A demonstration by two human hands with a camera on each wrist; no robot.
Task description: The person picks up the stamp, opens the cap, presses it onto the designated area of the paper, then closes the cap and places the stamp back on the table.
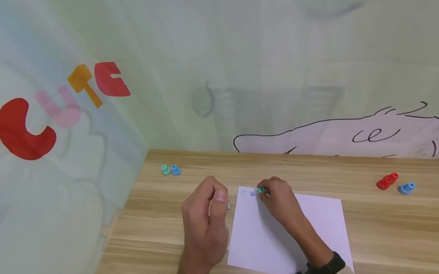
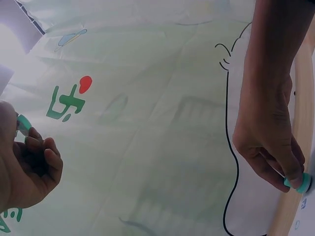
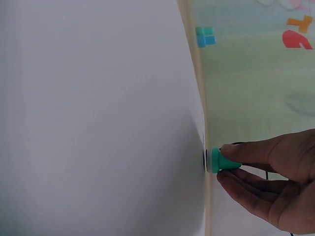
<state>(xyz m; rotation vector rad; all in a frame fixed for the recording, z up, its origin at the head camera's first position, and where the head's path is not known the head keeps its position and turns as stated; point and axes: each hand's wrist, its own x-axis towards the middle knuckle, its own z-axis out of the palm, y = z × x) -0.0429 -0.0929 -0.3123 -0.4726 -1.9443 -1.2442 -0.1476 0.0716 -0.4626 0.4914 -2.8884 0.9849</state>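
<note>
My right hand (image 1: 281,198) pinches a green toy stamp (image 3: 224,161) between thumb and fingertips. The stamp's flat end faces the white paper (image 1: 269,242), right at its surface near the far edge. Two small printed marks, a green one (image 1: 243,193) and a blue one (image 1: 252,193), are on the paper to the left of it. Left of the sheet, my left hand (image 1: 205,221) is raised with curled fingers. It holds a small teal cap-like piece (image 2: 23,125), mostly hidden by the hand in the head view.
At the table's back left stand a green stamp (image 1: 165,169) and a blue stamp (image 1: 176,170). Red stamps (image 1: 387,181) and another blue stamp (image 1: 406,188) sit at the back right. A printed cloth (image 1: 224,69) hangs behind the wooden table (image 1: 151,234).
</note>
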